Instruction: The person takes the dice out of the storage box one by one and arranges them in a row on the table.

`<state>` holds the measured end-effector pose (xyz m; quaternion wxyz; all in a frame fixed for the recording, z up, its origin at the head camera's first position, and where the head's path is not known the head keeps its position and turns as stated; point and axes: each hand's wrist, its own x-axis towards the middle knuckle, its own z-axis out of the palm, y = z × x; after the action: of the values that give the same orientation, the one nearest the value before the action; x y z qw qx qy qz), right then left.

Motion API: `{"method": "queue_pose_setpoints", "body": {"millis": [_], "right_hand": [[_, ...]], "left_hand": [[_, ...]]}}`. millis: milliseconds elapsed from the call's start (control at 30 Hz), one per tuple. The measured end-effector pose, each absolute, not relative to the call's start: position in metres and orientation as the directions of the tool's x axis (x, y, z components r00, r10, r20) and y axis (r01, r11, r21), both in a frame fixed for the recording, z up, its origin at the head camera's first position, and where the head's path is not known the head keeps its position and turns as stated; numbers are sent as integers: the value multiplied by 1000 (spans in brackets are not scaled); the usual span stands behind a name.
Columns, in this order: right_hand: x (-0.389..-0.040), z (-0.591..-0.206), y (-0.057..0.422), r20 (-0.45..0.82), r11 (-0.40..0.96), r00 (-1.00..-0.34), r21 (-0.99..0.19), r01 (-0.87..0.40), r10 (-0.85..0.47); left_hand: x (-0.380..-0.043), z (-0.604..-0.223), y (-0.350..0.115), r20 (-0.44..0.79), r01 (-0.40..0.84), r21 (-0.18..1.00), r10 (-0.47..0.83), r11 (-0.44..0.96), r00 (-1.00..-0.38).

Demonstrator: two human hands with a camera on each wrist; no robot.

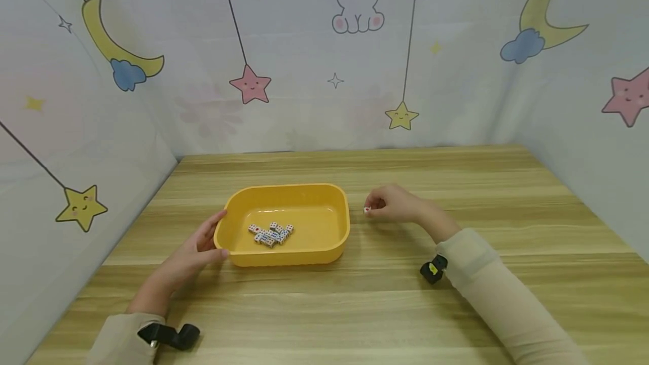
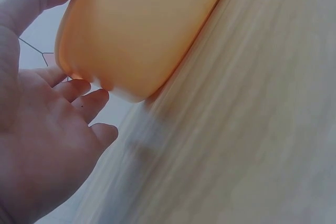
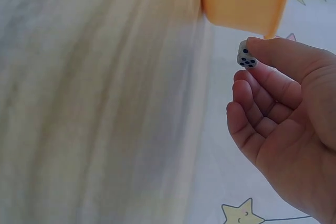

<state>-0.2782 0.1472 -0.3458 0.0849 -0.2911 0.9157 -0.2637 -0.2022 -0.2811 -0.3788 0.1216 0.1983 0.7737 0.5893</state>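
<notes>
My right hand (image 1: pixel 392 203) is a short way off the right end of a yellow plastic tray (image 1: pixel 289 258), pinching a white die (image 3: pixel 245 56) between thumb and forefinger. Dark blue pips show on the die in the right wrist view; its other fingers curl in toward the palm. At the tray's left end, my left hand (image 1: pixel 195 248) holds the rounded wall, thumb by the near corner and fingertips on the outer side. Inside the tray, a loose cluster of white dice (image 1: pixel 271 235) with blue and red pips lies left of the middle.
The tray stands on a wood-grain table (image 1: pixel 324 320). Pale cloth walls (image 1: pixel 309 111) with printed stars, moons and a rabbit enclose the back and both sides. A black wrist camera is strapped over each beige sleeve (image 1: pixel 502 292).
</notes>
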Motion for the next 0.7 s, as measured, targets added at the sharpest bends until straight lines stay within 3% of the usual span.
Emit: {"method": "queue_pose_setpoints", "body": {"millis": [700], "right_hand": [[-281, -359, 143, -65, 732, -827, -507, -455, -559]], "left_hand": [[-202, -379, -281, 44, 160, 962, 451, 221, -892]]}}
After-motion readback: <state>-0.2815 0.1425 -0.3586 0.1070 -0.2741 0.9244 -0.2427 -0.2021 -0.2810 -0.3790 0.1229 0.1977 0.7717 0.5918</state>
